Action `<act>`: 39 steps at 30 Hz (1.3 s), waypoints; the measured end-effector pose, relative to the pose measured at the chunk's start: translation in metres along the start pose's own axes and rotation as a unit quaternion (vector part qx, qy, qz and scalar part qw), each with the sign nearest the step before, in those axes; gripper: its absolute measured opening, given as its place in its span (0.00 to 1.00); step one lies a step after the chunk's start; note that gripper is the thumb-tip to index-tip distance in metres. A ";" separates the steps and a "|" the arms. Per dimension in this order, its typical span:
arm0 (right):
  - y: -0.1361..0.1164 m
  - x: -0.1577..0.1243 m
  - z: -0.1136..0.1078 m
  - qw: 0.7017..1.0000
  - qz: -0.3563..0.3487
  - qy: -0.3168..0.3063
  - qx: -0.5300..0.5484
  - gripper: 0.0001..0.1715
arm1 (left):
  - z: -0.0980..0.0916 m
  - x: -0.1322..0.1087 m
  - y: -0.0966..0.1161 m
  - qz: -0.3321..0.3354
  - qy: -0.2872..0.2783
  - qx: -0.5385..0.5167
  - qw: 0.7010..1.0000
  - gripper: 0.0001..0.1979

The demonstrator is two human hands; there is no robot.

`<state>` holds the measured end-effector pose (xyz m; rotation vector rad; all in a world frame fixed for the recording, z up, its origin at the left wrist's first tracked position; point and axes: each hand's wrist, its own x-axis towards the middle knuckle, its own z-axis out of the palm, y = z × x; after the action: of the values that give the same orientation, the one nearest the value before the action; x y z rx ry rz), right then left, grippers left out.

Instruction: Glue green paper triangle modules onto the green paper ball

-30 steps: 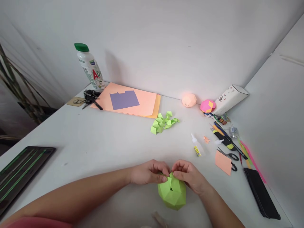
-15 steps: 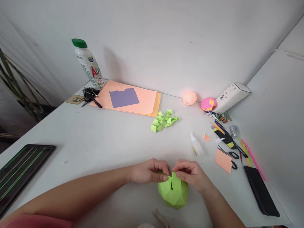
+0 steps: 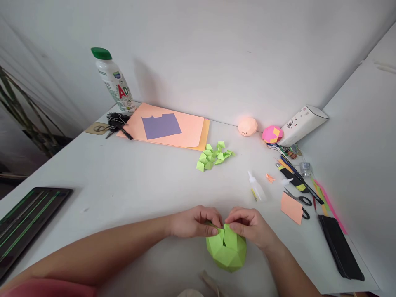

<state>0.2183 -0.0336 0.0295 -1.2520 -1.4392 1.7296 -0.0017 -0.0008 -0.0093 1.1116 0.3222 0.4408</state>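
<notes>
Between my hands is a green folded-paper ball (image 3: 227, 253) with faceted sides and a narrow gap near its top. My left hand (image 3: 198, 222) pinches the ball's upper left edge between thumb and fingers. On the other side of the gap, my right hand (image 3: 250, 227) grips a raised paper flap at the upper right. My fingertips hide part of the ball's far rim. Beyond the hands, several loose green folded paper pieces (image 3: 210, 157) lie in a pile.
Right of the pile lies a small glue bottle (image 3: 256, 187). Scissors (image 3: 305, 201), a peach paper square (image 3: 291, 208), pens (image 3: 297, 173) and a black case (image 3: 340, 247) are farther right. Peach sheets (image 3: 185, 123), keys (image 3: 117, 121) and a white bottle (image 3: 116, 84) stand at the back left; a tablet (image 3: 32, 222) lies left.
Both hands keep the same grip on the green paper ball, which has shifted very slightly to the right. The view has tilted a little.
</notes>
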 end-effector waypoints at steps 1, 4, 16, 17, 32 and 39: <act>0.000 0.000 0.000 1.000 0.004 -0.001 0.001 0.06 | 0.000 0.000 0.000 0.000 -0.001 0.001 1.000 0.12; 0.000 -0.001 0.000 0.999 0.025 -0.015 0.013 0.09 | 0.000 0.000 0.000 0.003 0.001 0.007 1.000 0.12; -0.001 -0.003 0.001 0.996 0.088 -0.027 0.021 0.13 | -0.001 -0.001 -0.001 -0.007 0.004 0.042 0.999 0.14; -0.001 -0.003 0.001 0.995 0.088 -0.027 0.022 0.13 | -0.001 -0.001 -0.001 -0.007 0.003 0.042 0.999 0.14; -0.001 -0.003 0.001 0.997 0.081 -0.019 0.006 0.12 | -0.001 -0.001 0.000 -0.018 0.006 0.040 0.999 0.12; -0.002 -0.004 0.002 0.996 0.091 -0.020 -0.002 0.12 | 0.000 -0.001 0.001 -0.024 0.011 0.038 0.999 0.13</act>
<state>0.2175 -0.0372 0.0327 -1.3956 -1.3878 1.8824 -0.0029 -0.0008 -0.0086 1.1706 0.3861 0.4022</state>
